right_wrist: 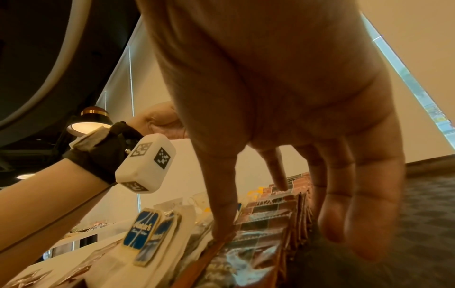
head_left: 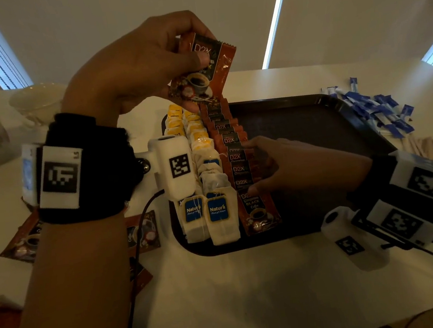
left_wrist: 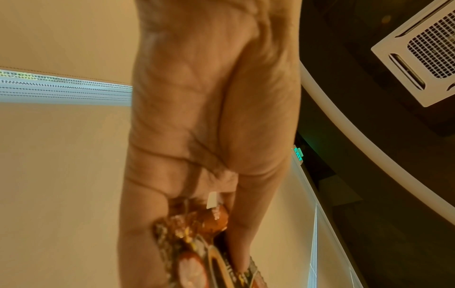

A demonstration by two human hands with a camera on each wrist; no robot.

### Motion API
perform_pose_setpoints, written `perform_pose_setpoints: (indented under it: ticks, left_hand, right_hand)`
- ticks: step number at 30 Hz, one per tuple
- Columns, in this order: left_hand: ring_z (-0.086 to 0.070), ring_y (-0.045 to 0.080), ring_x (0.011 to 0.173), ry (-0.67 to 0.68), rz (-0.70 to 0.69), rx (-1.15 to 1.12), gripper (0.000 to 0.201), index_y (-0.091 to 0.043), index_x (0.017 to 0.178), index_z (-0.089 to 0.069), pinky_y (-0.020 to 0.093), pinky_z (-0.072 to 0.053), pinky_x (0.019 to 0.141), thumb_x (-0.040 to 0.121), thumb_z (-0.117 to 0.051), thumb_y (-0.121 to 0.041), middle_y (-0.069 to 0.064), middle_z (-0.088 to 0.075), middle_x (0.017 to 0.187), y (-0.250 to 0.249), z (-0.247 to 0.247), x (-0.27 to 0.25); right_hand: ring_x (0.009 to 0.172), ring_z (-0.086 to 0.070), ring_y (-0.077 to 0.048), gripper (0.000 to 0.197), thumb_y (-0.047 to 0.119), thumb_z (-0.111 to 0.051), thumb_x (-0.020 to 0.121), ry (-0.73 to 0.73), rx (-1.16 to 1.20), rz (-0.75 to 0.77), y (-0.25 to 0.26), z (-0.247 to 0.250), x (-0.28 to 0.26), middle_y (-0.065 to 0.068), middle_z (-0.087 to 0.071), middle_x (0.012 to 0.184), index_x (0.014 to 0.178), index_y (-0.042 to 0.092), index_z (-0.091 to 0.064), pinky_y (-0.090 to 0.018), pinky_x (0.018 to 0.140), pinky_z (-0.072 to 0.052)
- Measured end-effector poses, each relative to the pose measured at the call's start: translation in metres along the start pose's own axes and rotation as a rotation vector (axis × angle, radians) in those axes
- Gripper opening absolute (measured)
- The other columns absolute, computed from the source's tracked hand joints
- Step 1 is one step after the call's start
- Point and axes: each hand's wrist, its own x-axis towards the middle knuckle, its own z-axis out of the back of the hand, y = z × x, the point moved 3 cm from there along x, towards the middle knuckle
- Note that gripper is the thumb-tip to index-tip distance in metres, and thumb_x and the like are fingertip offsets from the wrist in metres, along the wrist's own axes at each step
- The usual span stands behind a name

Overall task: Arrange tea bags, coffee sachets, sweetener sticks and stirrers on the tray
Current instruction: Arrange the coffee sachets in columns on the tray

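My left hand (head_left: 170,60) holds a brown coffee sachet (head_left: 205,68) up above the far end of the dark tray (head_left: 314,124), pinched between thumb and fingers; the sachet (left_wrist: 197,253) shows below the fingers in the left wrist view. On the tray's left side lie two rows of tea bags (head_left: 204,165) and an overlapping row of coffee sachets (head_left: 240,166). My right hand (head_left: 267,165) rests on that sachet row with straight spread fingers (right_wrist: 222,220) touching the sachets (right_wrist: 265,218).
Blue-and-white sweetener sticks (head_left: 378,111) and wooden stirrers (head_left: 431,148) lie on the white table right of the tray. Loose coffee sachets (head_left: 142,233) lie left of the tray. White cups (head_left: 36,101) stand at the far left.
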Motion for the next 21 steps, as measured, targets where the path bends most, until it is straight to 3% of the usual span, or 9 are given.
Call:
perform_pose_setpoints:
  ticks: [6,10,13,17,21]
  left_hand:
    - [-0.07,0.011,0.08,0.001,0.0,0.009,0.019,-0.019,0.112,-0.053,0.03,-0.06,0.059,0.095,-0.05,-0.012,-0.002,-0.063,0.099,0.0,0.0,0.0]
    - [-0.07,0.01,0.077,0.011,0.002,-0.001,0.019,-0.018,0.113,-0.053,0.031,-0.06,0.058,0.095,-0.051,-0.012,-0.001,-0.064,0.098,0.0,-0.002,0.001]
    - [-0.07,0.011,0.08,0.014,0.006,0.007,0.019,-0.019,0.112,-0.053,0.03,-0.06,0.058,0.095,-0.05,-0.012,-0.002,-0.064,0.099,0.0,-0.003,0.001]
    - [-0.069,0.014,0.084,0.013,0.013,0.017,0.019,-0.02,0.113,-0.053,0.029,-0.06,0.059,0.095,-0.051,-0.013,-0.002,-0.063,0.1,0.001,-0.003,0.001]
    - [-0.068,0.017,0.088,0.019,0.027,0.013,0.019,-0.02,0.112,-0.053,0.034,-0.06,0.061,0.094,-0.051,-0.013,-0.001,-0.062,0.102,0.0,-0.002,0.002]
  right_hand:
    - [0.115,-0.047,-0.02,0.097,0.045,-0.075,0.07,0.009,-0.002,0.029,-0.001,-0.002,-0.009,-0.004,-0.035,0.137,0.144,0.042,-0.013,-0.031,0.088,-0.044]
    - [0.099,-0.044,-0.011,0.106,0.043,-0.078,0.067,0.025,-0.07,0.075,0.0,-0.01,-0.019,0.0,-0.032,0.129,0.144,0.045,-0.005,-0.015,0.067,-0.04]
    - [0.09,-0.045,-0.009,0.093,0.039,-0.078,0.069,-0.023,-0.09,0.096,0.001,-0.013,-0.018,0.0,-0.033,0.122,0.138,0.043,-0.016,-0.014,0.061,-0.038]
    - [0.097,-0.047,-0.015,0.081,0.039,-0.077,0.072,-0.051,-0.106,0.087,0.003,-0.014,-0.016,-0.003,-0.034,0.124,0.134,0.034,-0.026,-0.023,0.074,-0.044]
    - [0.093,-0.047,-0.013,0.063,0.041,-0.073,0.075,-0.035,-0.114,0.1,0.003,-0.015,-0.016,-0.001,-0.033,0.118,0.127,0.032,-0.038,-0.015,0.063,-0.038]
